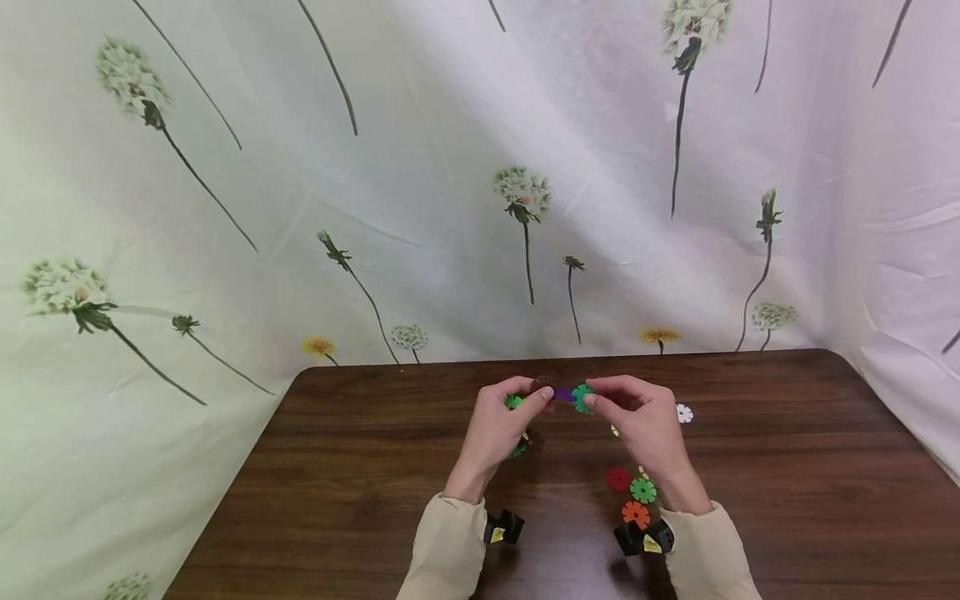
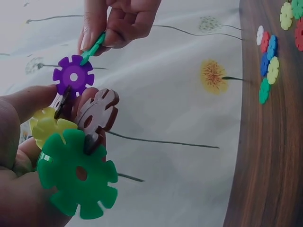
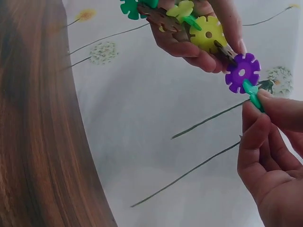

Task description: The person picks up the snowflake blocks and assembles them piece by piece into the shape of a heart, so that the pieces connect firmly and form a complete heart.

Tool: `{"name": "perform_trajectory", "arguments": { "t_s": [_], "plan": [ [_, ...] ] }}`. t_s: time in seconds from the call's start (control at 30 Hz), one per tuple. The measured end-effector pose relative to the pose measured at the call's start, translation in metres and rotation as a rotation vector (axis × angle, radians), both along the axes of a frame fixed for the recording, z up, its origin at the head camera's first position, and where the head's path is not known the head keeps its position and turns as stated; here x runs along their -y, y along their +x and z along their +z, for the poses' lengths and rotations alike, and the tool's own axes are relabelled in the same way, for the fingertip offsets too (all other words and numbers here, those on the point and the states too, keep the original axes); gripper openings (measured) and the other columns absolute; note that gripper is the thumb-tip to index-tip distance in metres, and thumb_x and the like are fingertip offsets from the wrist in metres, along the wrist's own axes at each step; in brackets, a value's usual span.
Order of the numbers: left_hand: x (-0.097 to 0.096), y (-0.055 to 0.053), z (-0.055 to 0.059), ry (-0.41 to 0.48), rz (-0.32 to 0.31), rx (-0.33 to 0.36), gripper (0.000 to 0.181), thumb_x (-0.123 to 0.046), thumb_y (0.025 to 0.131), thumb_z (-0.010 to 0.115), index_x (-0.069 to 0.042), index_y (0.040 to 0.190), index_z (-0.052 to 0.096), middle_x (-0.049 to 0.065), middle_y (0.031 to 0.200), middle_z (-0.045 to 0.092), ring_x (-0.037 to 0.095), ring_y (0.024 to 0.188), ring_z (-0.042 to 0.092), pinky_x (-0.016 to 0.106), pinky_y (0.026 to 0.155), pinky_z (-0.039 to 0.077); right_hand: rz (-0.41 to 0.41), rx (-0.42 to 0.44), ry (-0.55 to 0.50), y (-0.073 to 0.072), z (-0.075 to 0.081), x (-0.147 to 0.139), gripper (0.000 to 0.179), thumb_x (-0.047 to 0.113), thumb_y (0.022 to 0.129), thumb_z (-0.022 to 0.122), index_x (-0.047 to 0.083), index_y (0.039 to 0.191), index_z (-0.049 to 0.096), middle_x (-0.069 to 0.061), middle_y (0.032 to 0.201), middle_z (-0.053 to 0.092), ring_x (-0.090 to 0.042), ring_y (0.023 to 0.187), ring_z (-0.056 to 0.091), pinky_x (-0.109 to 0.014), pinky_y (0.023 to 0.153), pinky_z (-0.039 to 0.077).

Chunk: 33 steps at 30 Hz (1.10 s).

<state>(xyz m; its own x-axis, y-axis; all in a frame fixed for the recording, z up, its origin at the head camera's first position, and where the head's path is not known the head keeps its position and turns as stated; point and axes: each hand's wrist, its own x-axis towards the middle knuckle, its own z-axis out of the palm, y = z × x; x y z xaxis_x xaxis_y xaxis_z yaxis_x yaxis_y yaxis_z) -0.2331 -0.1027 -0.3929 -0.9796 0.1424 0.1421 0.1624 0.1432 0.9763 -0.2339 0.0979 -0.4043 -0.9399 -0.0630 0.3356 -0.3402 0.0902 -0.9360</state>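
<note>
My left hand (image 1: 491, 421) grips a linked chain of notched plastic snowflake discs above the table. In the left wrist view the chain has a large green disc (image 2: 97, 165), a brown disc (image 2: 106, 111), a yellow disc (image 2: 49, 127) and a purple disc (image 2: 84, 78) at its far end. A dark brown disc (image 3: 224, 51), seen edge-on, joins the yellow and purple ones. Thumb and fingers of my right hand (image 1: 648, 421) pinch a teal-green disc (image 3: 253, 94), whose edge meets the purple disc's rim; how deep the slots interlock cannot be seen.
Loose discs lie on the dark wooden table (image 1: 337, 483): red (image 1: 618, 479), green (image 1: 642, 490), orange (image 1: 635, 512) and white (image 1: 684, 413). Several more, including a blue disc (image 2: 272, 46), lie partly hidden behind my right hand. Behind the table hangs a dandelion-print cloth (image 1: 450, 250).
</note>
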Motion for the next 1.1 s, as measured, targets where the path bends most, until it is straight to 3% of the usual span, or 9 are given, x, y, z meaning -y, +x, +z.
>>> {"name": "perform_trajectory", "arguments": {
  "t_s": [0.17,0.37,0.5,0.6,0.87,0.97,1.1],
  "plan": [
    [-0.001,0.001,0.0,0.024,0.008,-0.008,0.029,-0.036,0.091,0.066,-0.009,0.097,0.072,0.02,0.093,0.073,0.03,0.094,0.071,0.044,0.086,0.051,-0.048,0.011,-0.05,0.001,-0.001,0.007,0.021,0.012,0.085,0.074,-0.001,0.102,0.072,0.012,0.088,0.072,-0.009,0.076,0.065,-0.024,0.068,0.056],
    [-0.002,0.001,0.0,0.018,0.023,-0.007,0.031,-0.037,0.091,0.065,-0.008,0.097,0.072,0.011,0.088,0.075,0.019,0.089,0.072,0.037,0.087,0.053,-0.096,0.042,-0.074,0.002,-0.001,0.013,0.022,0.014,0.083,0.076,0.001,0.1,0.074,0.009,0.091,0.073,-0.009,0.077,0.066,-0.023,0.069,0.056],
    [0.0,0.001,0.001,0.028,0.008,0.013,0.03,-0.034,0.091,0.066,-0.006,0.099,0.071,0.01,0.088,0.075,0.017,0.088,0.072,0.03,0.082,0.052,-0.078,0.038,-0.067,0.001,-0.001,0.011,0.023,0.015,0.084,0.075,0.001,0.102,0.073,0.008,0.092,0.073,-0.009,0.078,0.065,-0.023,0.07,0.056],
    [0.002,0.001,0.001,0.033,-0.023,0.027,0.03,-0.031,0.092,0.066,-0.004,0.102,0.07,0.016,0.092,0.074,0.019,0.088,0.073,0.027,0.076,0.052,-0.053,0.026,-0.044,0.0,-0.002,0.009,0.024,0.017,0.086,0.074,0.002,0.104,0.072,0.007,0.092,0.072,-0.01,0.08,0.065,-0.023,0.071,0.056],
    [0.007,0.0,0.001,0.009,-0.087,0.057,0.03,-0.028,0.093,0.065,-0.003,0.11,0.067,0.02,0.097,0.073,0.02,0.09,0.072,0.025,0.061,0.046,-0.003,-0.011,0.006,-0.003,-0.005,0.003,0.022,0.014,0.089,0.07,0.003,0.107,0.07,0.004,0.091,0.069,-0.009,0.079,0.063,-0.023,0.07,0.056],
    [0.007,-0.001,0.001,0.009,-0.081,0.057,0.03,-0.027,0.094,0.064,-0.002,0.11,0.067,0.025,0.099,0.071,0.02,0.089,0.072,0.025,0.061,0.046,0.019,-0.005,0.012,-0.003,-0.005,0.001,0.024,0.017,0.09,0.069,0.003,0.109,0.069,-0.001,0.093,0.069,-0.009,0.08,0.064,-0.023,0.072,0.056],
    [0.007,-0.002,0.002,-0.002,-0.062,0.061,0.031,-0.027,0.094,0.064,-0.001,0.111,0.067,0.025,0.099,0.071,0.019,0.089,0.072,0.033,0.069,0.052,0.034,-0.012,0.018,-0.004,-0.004,-0.003,0.027,0.016,0.091,0.067,0.0,0.113,0.067,0.002,0.093,0.068,-0.01,0.079,0.066,-0.026,0.073,0.057]
  ]
}}
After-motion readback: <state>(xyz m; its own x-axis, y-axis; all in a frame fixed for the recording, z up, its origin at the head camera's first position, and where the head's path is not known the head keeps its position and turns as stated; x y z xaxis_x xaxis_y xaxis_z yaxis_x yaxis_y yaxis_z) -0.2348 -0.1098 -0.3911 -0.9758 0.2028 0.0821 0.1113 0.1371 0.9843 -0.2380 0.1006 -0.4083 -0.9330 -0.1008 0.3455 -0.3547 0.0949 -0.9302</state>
